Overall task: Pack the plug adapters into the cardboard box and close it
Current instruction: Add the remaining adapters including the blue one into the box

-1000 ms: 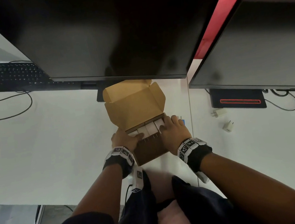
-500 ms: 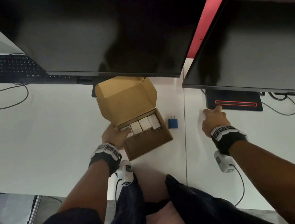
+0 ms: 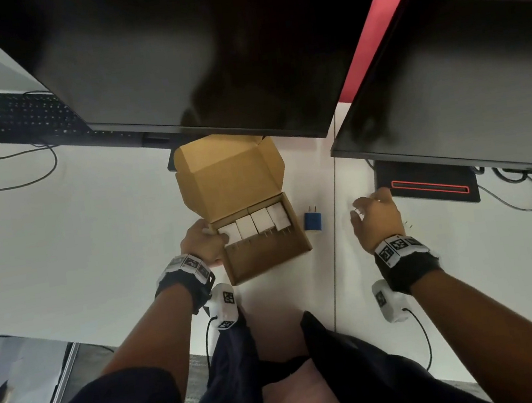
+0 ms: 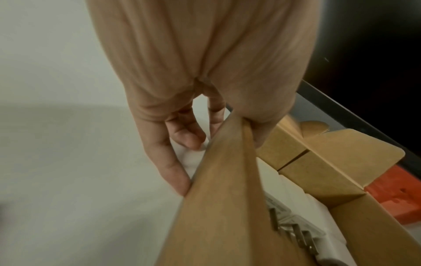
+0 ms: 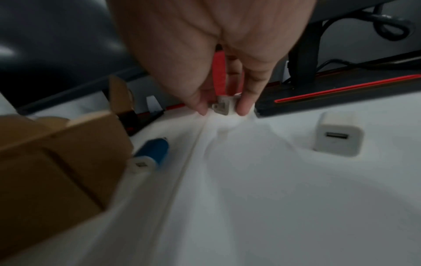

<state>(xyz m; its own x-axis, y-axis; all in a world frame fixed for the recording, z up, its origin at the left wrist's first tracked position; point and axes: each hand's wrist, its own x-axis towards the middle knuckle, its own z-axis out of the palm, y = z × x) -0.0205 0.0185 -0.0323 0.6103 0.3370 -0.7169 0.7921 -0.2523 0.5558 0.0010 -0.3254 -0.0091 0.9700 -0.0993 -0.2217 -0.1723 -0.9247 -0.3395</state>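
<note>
The open cardboard box (image 3: 266,258) sits mid-table with its lid (image 3: 231,175) standing up at the back. Several white plug adapters (image 3: 254,224) lie in a row inside, prongs toward me. My left hand (image 3: 215,237) grips the box's left wall (image 4: 227,162), thumb inside and fingers outside. A blue adapter (image 3: 313,221) lies on the table just right of the box. Further right, my right hand (image 3: 359,210) pinches a white adapter (image 5: 224,106) between thumb and fingers at the table surface. Another white adapter (image 5: 338,135) stands to its right.
Two dark monitors overhang the back of the white table (image 3: 95,239). A black monitor base with a red stripe (image 3: 427,186) lies just beyond my right hand, with cables (image 3: 519,200) behind it. A keyboard (image 3: 29,116) is at the far left. A seam (image 3: 334,226) splits the tabletop.
My right hand left the box, swung right past the blue adapter and has taken a white adapter near the monitor base. My left hand stayed on the box.
</note>
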